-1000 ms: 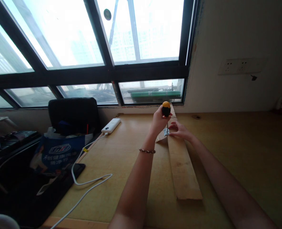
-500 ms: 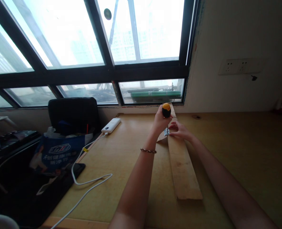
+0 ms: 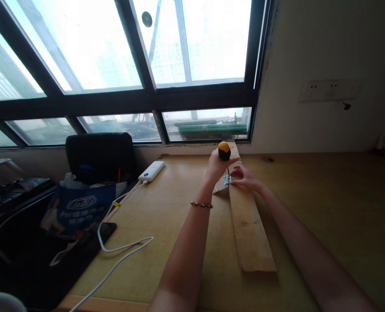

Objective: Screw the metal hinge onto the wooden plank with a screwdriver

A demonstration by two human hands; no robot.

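Note:
My left hand [image 3: 216,165], a braided bracelet on its wrist, is wrapped round a screwdriver [image 3: 224,151] with a black and orange handle. One of its fingers sticks out to the right. The screwdriver's thin shaft points down at a small metal hinge [image 3: 226,180] on the wood. From the right, the thumb and curled fingers of my right hand [image 3: 244,178] close in at the hinge's edge; the exact contact is too small to see. Under both hands lies a long wooden board [image 3: 252,234], and a shorter wooden piece [image 3: 221,185] juts out to its left.
A white power bank [image 3: 151,170] with a white cable [image 3: 127,249] lies on the left of the wooden table [image 3: 166,195]. Beyond that edge are a black chair [image 3: 99,154] and a blue bag [image 3: 78,208]. Window and wall border the far side.
My left hand and the screwdriver handle have shifted slightly left, and a finger now reaches out from the handle. More of the hinge shows. My right hand has barely moved.

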